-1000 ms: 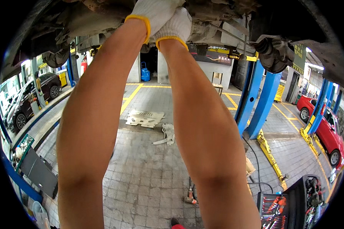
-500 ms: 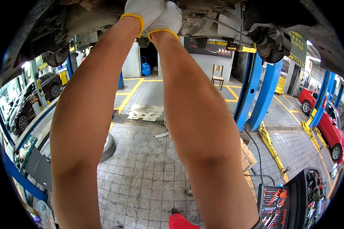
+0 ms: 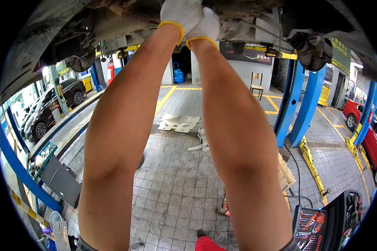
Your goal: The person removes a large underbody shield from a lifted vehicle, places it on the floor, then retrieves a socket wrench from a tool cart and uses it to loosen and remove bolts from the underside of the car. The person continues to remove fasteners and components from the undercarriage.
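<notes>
Both my arms reach straight up to the underside of a raised car (image 3: pixel 125 25). My left hand (image 3: pixel 181 14), in a white knit glove with a yellow cuff, is at the top edge of the head view. Close against it on the right is my right hand (image 3: pixel 206 26), gloved the same way and partly overlapped by the left. The fingers of both hands are hidden behind the gloves' backs and the picture's edge, so what they hold or touch does not show. Dark, grimy underbody parts surround them.
Blue lift posts (image 3: pixel 308 104) stand at right, with a yellow lift arm (image 3: pixel 312 167) on the floor. An open tool case (image 3: pixel 310 228) lies lower right. A pale perforated panel (image 3: pixel 179 123) lies on the tiles ahead. A grey cart (image 3: pixel 60 180) stands left. A chair (image 3: pixel 256 83) stands further back.
The view has swung left, so the scene and both arms sit further right in the picture. Both gloved hands stay together up at the car's underside.
</notes>
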Tool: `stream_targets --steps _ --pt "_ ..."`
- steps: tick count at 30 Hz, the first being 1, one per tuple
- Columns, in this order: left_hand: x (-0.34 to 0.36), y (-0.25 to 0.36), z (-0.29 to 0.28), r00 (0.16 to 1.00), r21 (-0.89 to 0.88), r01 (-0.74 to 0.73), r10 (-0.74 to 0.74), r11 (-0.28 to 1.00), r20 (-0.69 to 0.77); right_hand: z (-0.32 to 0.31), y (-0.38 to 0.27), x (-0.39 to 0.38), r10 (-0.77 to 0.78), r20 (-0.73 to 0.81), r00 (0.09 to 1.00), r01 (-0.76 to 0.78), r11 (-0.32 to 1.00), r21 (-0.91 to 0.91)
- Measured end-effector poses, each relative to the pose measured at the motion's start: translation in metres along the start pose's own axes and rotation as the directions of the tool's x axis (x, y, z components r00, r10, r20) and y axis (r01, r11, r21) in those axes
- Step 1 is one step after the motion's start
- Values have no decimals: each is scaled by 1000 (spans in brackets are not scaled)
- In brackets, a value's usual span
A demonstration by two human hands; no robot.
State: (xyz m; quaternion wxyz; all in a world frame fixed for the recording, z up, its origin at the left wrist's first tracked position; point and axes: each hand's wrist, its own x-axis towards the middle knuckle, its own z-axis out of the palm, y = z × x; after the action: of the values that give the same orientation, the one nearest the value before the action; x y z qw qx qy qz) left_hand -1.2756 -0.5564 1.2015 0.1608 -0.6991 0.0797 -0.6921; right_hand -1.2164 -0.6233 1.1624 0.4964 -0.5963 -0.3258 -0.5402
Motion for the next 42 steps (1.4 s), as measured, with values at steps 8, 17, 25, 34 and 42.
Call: stream_targets --steps 8,17,25,34,42 --pt "5 17 32 952 -175 229 -258 958 -166 13 30 19 -88 -7 996 86 987 -135" --pt "-19 35 -16 843 -217 505 -531 835 -83 14 46 20 -212 -32 977 211 977 -21" --pt "19 -11 -52 809 373 -350 478 859 -342 15 36 30 23 -93 995 -22 1000 14" --pt "54 -48 -50 718 675 -521 696 522 17 6 26 21 165 -27 986 -154 959 238" --pt "42 -71 -66 750 828 -541 530 149 395 -37 -5 9 196 238 951 -274 890 364"
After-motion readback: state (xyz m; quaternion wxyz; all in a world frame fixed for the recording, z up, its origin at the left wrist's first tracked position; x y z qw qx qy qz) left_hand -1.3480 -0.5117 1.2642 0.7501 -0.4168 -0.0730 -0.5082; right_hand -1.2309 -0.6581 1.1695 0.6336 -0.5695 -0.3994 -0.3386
